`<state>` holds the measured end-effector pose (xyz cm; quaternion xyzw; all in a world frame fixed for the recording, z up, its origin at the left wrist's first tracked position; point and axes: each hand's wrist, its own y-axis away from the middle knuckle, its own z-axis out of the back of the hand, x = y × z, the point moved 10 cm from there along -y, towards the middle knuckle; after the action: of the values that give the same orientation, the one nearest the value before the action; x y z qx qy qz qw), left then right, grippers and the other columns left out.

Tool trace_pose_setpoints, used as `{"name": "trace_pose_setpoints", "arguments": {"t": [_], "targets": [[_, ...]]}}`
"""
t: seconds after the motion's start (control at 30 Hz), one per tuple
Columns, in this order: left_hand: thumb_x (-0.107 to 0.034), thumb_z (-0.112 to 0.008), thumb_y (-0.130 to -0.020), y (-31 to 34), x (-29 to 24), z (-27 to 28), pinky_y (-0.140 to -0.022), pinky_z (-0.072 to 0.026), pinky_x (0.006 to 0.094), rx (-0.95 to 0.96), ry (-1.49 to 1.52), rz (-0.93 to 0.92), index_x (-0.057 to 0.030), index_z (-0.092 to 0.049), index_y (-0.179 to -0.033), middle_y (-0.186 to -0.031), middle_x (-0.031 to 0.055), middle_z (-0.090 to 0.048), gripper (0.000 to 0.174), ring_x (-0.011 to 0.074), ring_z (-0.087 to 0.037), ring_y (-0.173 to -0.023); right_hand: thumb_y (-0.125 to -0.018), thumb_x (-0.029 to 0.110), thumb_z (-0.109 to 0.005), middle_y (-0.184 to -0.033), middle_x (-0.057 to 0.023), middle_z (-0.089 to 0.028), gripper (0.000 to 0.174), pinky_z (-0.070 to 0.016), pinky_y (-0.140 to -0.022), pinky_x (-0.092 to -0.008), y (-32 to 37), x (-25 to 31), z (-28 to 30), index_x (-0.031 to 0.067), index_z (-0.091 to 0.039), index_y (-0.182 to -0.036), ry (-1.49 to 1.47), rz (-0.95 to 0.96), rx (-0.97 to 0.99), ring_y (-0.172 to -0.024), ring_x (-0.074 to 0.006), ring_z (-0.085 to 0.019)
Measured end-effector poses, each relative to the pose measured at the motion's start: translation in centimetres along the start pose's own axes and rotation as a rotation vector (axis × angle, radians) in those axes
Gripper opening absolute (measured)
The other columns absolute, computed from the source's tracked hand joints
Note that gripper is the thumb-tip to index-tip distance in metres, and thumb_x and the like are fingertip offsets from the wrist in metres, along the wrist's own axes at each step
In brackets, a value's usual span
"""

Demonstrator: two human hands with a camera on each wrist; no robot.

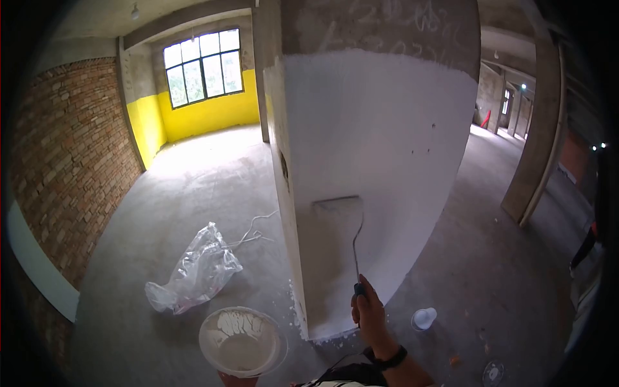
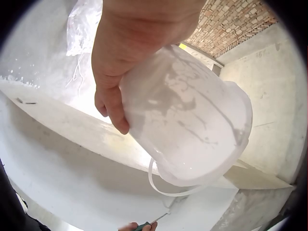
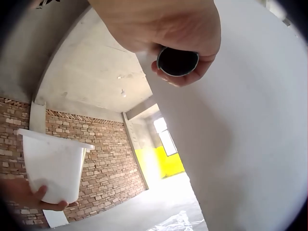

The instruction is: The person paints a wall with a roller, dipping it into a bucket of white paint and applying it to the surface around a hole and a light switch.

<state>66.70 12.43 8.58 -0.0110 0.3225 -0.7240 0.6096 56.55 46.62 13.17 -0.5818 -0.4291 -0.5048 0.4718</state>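
Observation:
My right hand (image 1: 371,313) grips the dark handle of a paint roller (image 1: 356,248), whose thin wire frame reaches upward. The roller head lies against the white-painted wall face (image 1: 380,148) of a pillar, below its middle. Beyond the right fist in the right wrist view, the round butt end of the handle (image 3: 178,61) shows. With my left hand (image 2: 137,53) I hold a white plastic bucket (image 1: 216,351) from beneath, fingers spread along its lower side. Paint streaks its inner wall, and a white bail handle (image 2: 166,193) hangs from the rim.
A crumpled clear plastic bag (image 1: 196,271) lies on the concrete floor left of the pillar. To the right on the floor are a white cup (image 1: 423,318) and a round lid-like disc (image 1: 493,373). A brick wall (image 1: 71,135) stands at left; another pillar (image 1: 535,129) rises at right.

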Motion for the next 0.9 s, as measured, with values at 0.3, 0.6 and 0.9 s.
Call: {"name": "trace_pose_setpoints", "arguments": {"t": [0.3, 0.6, 0.9], "targets": [[-0.047, -0.053, -0.091, 1.1, 0.3, -0.4, -0.103, -0.0424, 0.0479, 0.049, 0.034, 0.051, -0.0153, -0.052, -0.134, -0.132, 0.0069, -0.058, 0.054, 0.0291, -0.052, -0.126, -0.097, 0.006, -0.052, -0.083, -0.0035, -0.06, 0.058, -0.0443, -0.053, -0.0205, -1.0, 4.5, 1.8, 0.0078, -0.03, -0.151, 0.001, 0.149, -0.068, -0.054, -0.0068, -0.049], [-0.042, -0.061, -0.088, 0.8, 0.5, -1.1, -0.102, -0.0427, 0.0462, 0.024, 0.088, 0.086, -0.0161, -0.054, -0.133, -0.13, 0.0057, -0.059, 0.052, 0.0267, -0.053, -0.125, -0.099, 0.014, -0.051, -0.078, -0.014, -0.066, 0.05, -0.0531, -0.065, -0.0347, -0.8, 0.8, 5.1, 0.0111, -0.04, -0.147, 0.56, 0.295, -0.204, -0.063, -0.0233, -0.063], [-0.037, -0.065, -0.085, -0.6, -0.5, -1.3, -0.102, -0.043, 0.0452, -0.024, 0.06, 0.037, -0.0159, -0.054, -0.132, -0.13, 0.0056, -0.059, 0.053, 0.0253, -0.054, -0.123, -0.099, 0.01, -0.048, -0.068, -0.007, -0.053, 0.05, -0.0445, -0.055, -0.0291, 0.1, 0.7, 4.3, 0.0104, -0.038, -0.148, 0.548, 0.424, -0.169, -0.055, -0.0142, -0.047]]}}
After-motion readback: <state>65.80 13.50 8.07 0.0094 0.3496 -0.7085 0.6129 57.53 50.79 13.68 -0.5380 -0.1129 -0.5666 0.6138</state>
